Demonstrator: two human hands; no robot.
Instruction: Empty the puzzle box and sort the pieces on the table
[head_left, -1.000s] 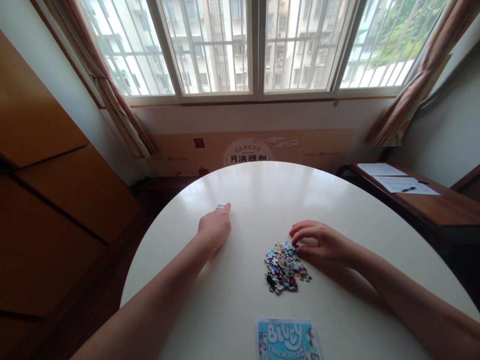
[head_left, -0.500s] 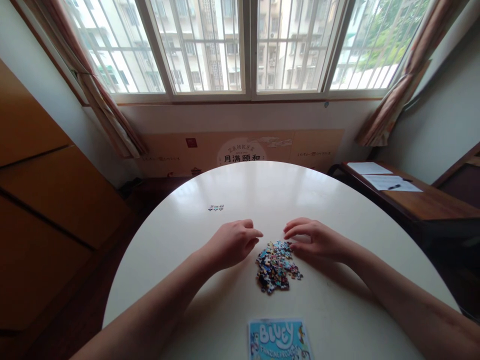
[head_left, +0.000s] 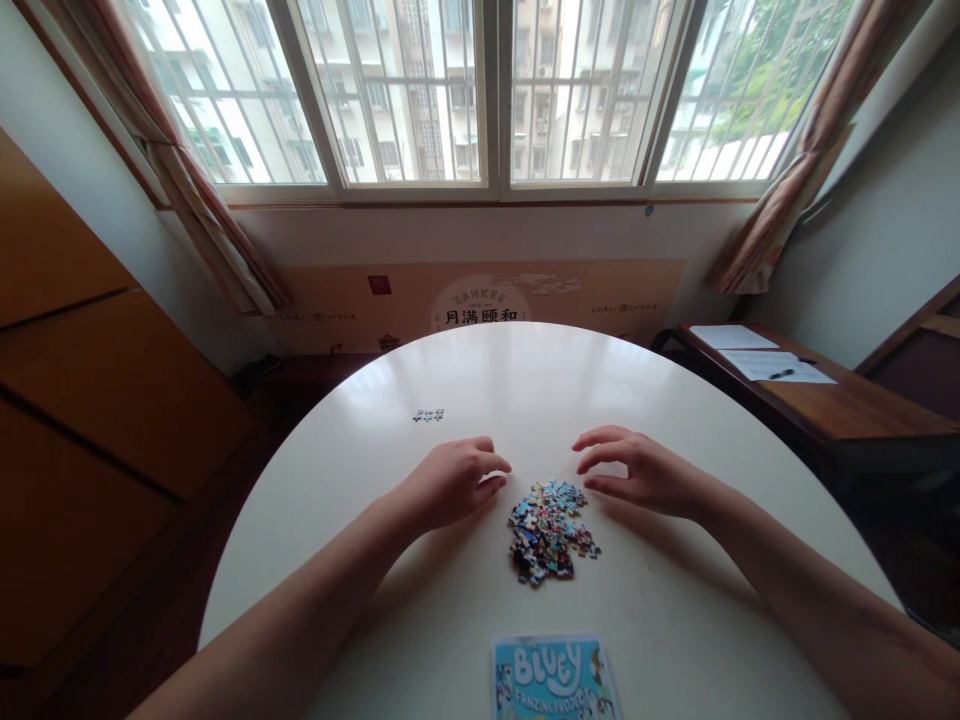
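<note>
A heap of small colourful jigsaw puzzle pieces (head_left: 549,535) lies on the white round table (head_left: 660,620) between my hands. Left of the heap's upper edge is my left hand (head_left: 459,482), thumb and index finger apart and nothing seen in it. My right hand (head_left: 639,470) hovers at the upper right of the heap with fingers spread and curved, also holding nothing visible. Farther off to the left, a small cluster of puzzle pieces (head_left: 428,415) lies close together. Nearest to me is a blue picture card (head_left: 553,680) lettered "Bluey", its lower part cut off by the frame.
At the right stands a brown wooden desk (head_left: 870,400) with papers (head_left: 776,366) and a pen on it. An orange-brown cabinet (head_left: 67,420) is on the left. Beyond the table are a printed board (head_left: 555,300) and barred windows with tied curtains.
My hands have drawn slightly apart, and the left thumb and index finger have opened wider. My right fingers have come clear of the heap's upper edge. The view has shifted slightly.
</note>
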